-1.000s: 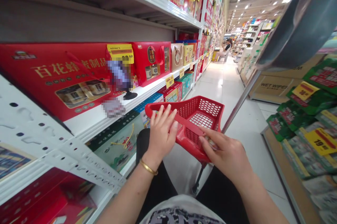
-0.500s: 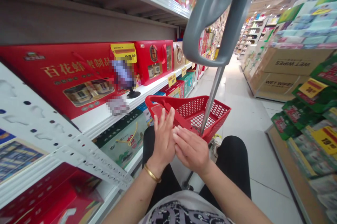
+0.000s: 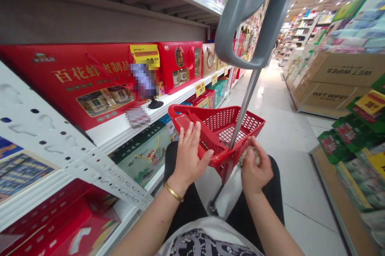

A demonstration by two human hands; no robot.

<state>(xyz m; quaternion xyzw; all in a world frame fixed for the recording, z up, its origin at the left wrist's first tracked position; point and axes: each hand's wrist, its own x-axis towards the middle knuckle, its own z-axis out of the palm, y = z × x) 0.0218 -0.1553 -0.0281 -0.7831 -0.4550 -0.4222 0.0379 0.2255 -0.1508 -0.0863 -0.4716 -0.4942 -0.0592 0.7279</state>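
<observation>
My left hand (image 3: pixel 189 160) is open beside the near left part of a red shopping basket (image 3: pixel 207 136), its fingers stretched and its thumb out to the side. Whether the fingertips touch the basket I cannot tell. On the other side of the basket's pole, my right hand (image 3: pixel 255 168) is loosely closed, its fingers curled toward the thumb. No object shows in it, though its palm is hidden. The basket's long grey handle (image 3: pixel 267 23) rises toward me on a metal pole. Through its slotted wall, no goods show inside.
To the left, a white shelf (image 3: pixel 168 105) carries red gift boxes (image 3: pixel 99 75), yellow price tags and a small stand with a blurred screen. Wet wipes cartons (image 3: pixel 327 79) and green packs (image 3: pixel 339 134) line the right. A pale tiled aisle (image 3: pixel 261 91) runs between.
My hands were together and now are apart. The right one has moved right and curled, while the left one has spread its thumb. The view has shifted slightly.
</observation>
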